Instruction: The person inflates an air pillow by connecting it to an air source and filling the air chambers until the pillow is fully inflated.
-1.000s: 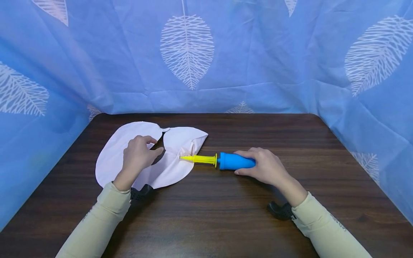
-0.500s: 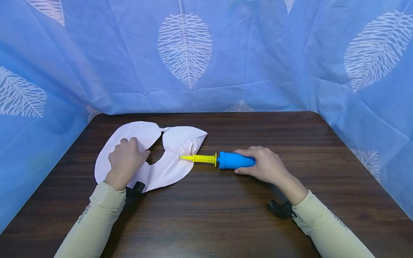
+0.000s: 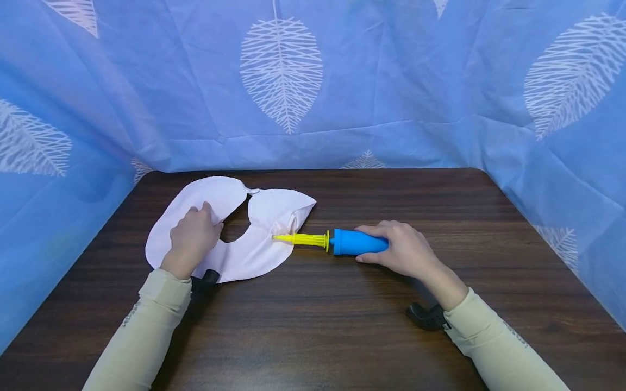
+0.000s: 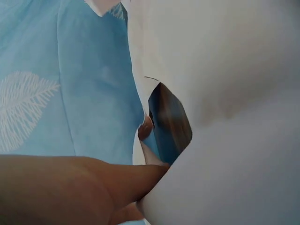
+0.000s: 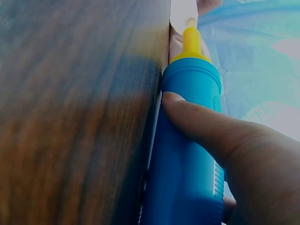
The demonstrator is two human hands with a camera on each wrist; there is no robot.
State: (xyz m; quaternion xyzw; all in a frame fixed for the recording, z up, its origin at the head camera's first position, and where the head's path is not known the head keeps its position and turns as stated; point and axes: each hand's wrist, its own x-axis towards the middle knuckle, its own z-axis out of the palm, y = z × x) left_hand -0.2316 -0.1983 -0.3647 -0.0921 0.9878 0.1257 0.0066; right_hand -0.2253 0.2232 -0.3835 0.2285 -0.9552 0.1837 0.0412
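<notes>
A thin white U-shaped inflatable neck pillow (image 3: 249, 266) lies on the left of the table, its two ends meeting at the far side. My left hand (image 3: 193, 236) grips its left part, thumb at the inner edge of the central hole. In the left wrist view the thumb (image 4: 131, 180) passes against that edge; the other fingers are mostly hidden. My right hand (image 3: 403, 247) holds the blue barrel of a hand pump (image 3: 357, 242), thumb on the near side. The pump's yellow nozzle (image 3: 308, 240) points left, its tip at a puckered spot on the pillow.
The dark wooden table (image 3: 313, 331) ends at a far edge just behind the pillow. A blue curtain (image 3: 391, 81) with white leaf prints surrounds it on the back and both sides. Black wrist mounts (image 3: 425, 316) hang below both wrists.
My left hand has moved left from over the hole and taken hold of the pillow's left part, whose far edge has risen slightly. My right hand and the pump stay put.
</notes>
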